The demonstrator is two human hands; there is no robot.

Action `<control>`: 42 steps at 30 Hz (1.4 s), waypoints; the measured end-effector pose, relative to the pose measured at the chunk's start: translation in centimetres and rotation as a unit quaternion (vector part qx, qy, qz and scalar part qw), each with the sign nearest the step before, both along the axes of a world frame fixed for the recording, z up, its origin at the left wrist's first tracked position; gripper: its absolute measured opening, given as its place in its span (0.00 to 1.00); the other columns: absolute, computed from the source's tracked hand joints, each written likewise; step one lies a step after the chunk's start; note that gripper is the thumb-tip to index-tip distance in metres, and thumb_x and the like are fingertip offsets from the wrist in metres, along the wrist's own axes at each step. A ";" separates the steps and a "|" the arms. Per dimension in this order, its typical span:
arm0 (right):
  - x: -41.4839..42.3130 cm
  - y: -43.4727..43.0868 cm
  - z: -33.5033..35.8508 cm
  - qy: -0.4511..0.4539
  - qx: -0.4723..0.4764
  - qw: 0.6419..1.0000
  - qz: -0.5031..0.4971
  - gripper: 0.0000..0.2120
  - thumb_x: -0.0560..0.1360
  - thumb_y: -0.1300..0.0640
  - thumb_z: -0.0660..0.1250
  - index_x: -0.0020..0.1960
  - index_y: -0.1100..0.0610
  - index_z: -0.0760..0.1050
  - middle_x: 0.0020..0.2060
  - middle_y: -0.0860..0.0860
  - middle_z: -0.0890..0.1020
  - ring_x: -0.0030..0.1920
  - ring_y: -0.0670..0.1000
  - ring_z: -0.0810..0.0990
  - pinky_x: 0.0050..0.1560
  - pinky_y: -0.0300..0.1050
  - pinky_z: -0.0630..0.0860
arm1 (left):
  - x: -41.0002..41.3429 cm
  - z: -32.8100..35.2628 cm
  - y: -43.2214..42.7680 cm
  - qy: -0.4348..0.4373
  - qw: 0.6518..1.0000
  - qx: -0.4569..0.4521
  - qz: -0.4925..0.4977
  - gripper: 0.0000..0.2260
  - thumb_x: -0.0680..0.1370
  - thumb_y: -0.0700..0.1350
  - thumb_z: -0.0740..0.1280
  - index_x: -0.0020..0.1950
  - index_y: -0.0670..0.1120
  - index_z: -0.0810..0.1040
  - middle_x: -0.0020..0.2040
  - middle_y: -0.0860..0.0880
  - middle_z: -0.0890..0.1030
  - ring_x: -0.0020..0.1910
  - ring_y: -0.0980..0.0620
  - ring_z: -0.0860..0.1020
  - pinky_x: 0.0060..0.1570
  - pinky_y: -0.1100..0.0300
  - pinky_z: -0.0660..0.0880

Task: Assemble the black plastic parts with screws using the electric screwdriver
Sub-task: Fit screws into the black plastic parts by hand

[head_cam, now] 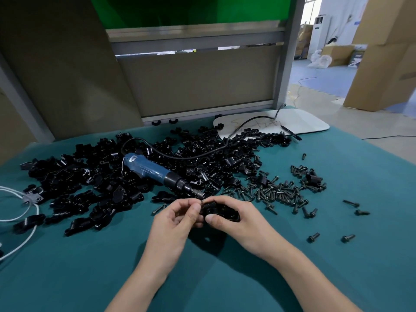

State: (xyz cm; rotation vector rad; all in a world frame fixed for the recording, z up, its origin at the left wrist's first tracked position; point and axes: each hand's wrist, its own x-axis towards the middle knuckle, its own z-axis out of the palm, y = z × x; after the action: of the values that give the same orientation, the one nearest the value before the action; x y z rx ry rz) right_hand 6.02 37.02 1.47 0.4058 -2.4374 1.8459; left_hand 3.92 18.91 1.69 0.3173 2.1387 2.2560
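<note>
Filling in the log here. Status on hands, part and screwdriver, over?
Right hand grips black part. Left hand pinches small screw against it. Screwdriver lies untouched on parts pile. Nothing blocking.

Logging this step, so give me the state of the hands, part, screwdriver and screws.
Left hand: pinches a screw at the part.
Right hand: grips the part.
Screwdriver: lying unheld on the pile.
Loose screws: scattered on the cloth.

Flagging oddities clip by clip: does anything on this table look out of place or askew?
The electric screwdriver lies atop the heap of black parts, and stray screws sit apart from the screw pile. Nothing looks damaged. The left hand and right hand hold a black part.
</note>
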 end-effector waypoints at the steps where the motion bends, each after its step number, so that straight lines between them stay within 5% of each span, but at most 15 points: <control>1: 0.0 0.0 0.1 -0.001 -0.006 1.000 0.002 0.11 0.80 0.54 0.72 0.62 0.45 0.81 0.52 0.42 0.86 0.55 0.43 0.84 0.58 0.38 0.78 | 0.0 0.0 -0.1 -0.001 1.000 -0.002 -0.001 0.04 0.78 0.39 0.70 0.50 0.45 0.84 0.41 0.49 0.86 0.39 0.54 0.84 0.42 0.68 0.78; 8: 0.1 -0.1 0.2 -0.001 -0.017 1.000 0.010 0.11 0.80 0.57 0.72 0.62 0.49 0.81 0.50 0.44 0.87 0.53 0.43 0.85 0.56 0.36 0.78 | -0.2 0.0 0.0 0.009 1.000 0.001 0.010 0.07 0.78 0.36 0.69 0.55 0.43 0.80 0.45 0.49 0.85 0.42 0.53 0.83 0.44 0.66 0.79; 13: 0.2 0.1 0.4 0.010 0.000 1.000 -0.003 0.10 0.80 0.55 0.72 0.60 0.45 0.81 0.48 0.42 0.86 0.49 0.39 0.83 0.52 0.30 0.74 | 0.1 -0.1 0.4 -0.022 0.999 -0.033 -0.003 0.06 0.81 0.41 0.66 0.53 0.42 0.81 0.34 0.48 0.82 0.34 0.54 0.80 0.35 0.65 0.77; 19: 0.2 -0.1 0.2 0.006 0.024 1.000 -0.017 0.11 0.79 0.53 0.73 0.61 0.43 0.80 0.50 0.39 0.84 0.50 0.38 0.81 0.52 0.30 0.73 | 0.3 0.0 0.2 -0.016 0.997 -0.080 0.001 0.10 0.81 0.44 0.66 0.45 0.41 0.83 0.33 0.46 0.82 0.30 0.52 0.79 0.33 0.64 0.77; 28: 0.2 0.1 0.3 -0.003 -0.013 1.000 0.009 0.10 0.80 0.53 0.72 0.59 0.42 0.81 0.50 0.44 0.86 0.51 0.44 0.84 0.54 0.34 0.77 | 0.3 0.5 -0.1 0.027 0.995 -0.093 -0.007 0.06 0.78 0.36 0.70 0.51 0.45 0.82 0.43 0.50 0.86 0.39 0.55 0.82 0.41 0.68 0.78; 31: 0.1 0.8 0.8 -0.005 -0.087 0.996 -0.018 0.10 0.79 0.57 0.72 0.59 0.46 0.83 0.50 0.47 0.87 0.52 0.47 0.85 0.57 0.40 0.79 | 0.3 0.6 0.5 0.041 0.996 -0.079 0.006 0.07 0.77 0.41 0.71 0.55 0.48 0.81 0.47 0.51 0.85 0.45 0.56 0.82 0.45 0.65 0.78; 33: -0.2 1.8 1.4 -0.017 -0.243 0.968 -0.057 0.09 0.78 0.59 0.73 0.57 0.51 0.85 0.54 0.54 0.86 0.55 0.53 0.85 0.57 0.45 0.82 | 0.1 0.5 1.3 0.060 0.990 -0.124 0.026 0.08 0.77 0.47 0.70 0.56 0.53 0.79 0.48 0.54 0.84 0.45 0.58 0.81 0.46 0.67 0.76; 35: -0.5 3.3 1.9 -0.014 -0.402 0.911 -0.098 0.10 0.75 0.59 0.72 0.55 0.56 0.86 0.55 0.58 0.86 0.56 0.54 0.85 0.54 0.44 0.83 | -0.3 0.6 2.4 0.127 0.958 -0.257 0.023 0.05 0.80 0.50 0.68 0.56 0.57 0.77 0.47 0.59 0.82 0.47 0.61 0.78 0.47 0.71 0.72; 38: -0.9 5.2 2.0 -0.016 -0.540 0.828 -0.151 0.15 0.74 0.58 0.71 0.58 0.62 0.81 0.55 0.58 0.86 0.54 0.55 0.86 0.55 0.45 0.83 | -1.0 1.1 5.1 0.293 0.837 -0.462 0.015 0.09 0.83 0.55 0.61 0.60 0.56 0.75 0.54 0.60 0.76 0.56 0.59 0.71 0.58 0.63 0.65; 42: -1.1 5.9 1.4 -0.030 -0.582 0.793 -0.178 0.17 0.73 0.55 0.72 0.59 0.63 0.81 0.58 0.57 0.85 0.56 0.57 0.86 0.55 0.47 0.84 | -2.1 1.7 8.8 0.343 0.694 -0.632 0.029 0.16 0.84 0.58 0.55 0.63 0.50 0.74 0.57 0.51 0.75 0.60 0.47 0.71 0.61 0.52 0.64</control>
State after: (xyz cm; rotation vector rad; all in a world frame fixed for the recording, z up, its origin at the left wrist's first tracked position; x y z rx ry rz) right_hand 4.88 42.95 2.91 -0.2004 -0.8554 2.6334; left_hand 1.80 27.72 3.36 1.0485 3.3525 0.1209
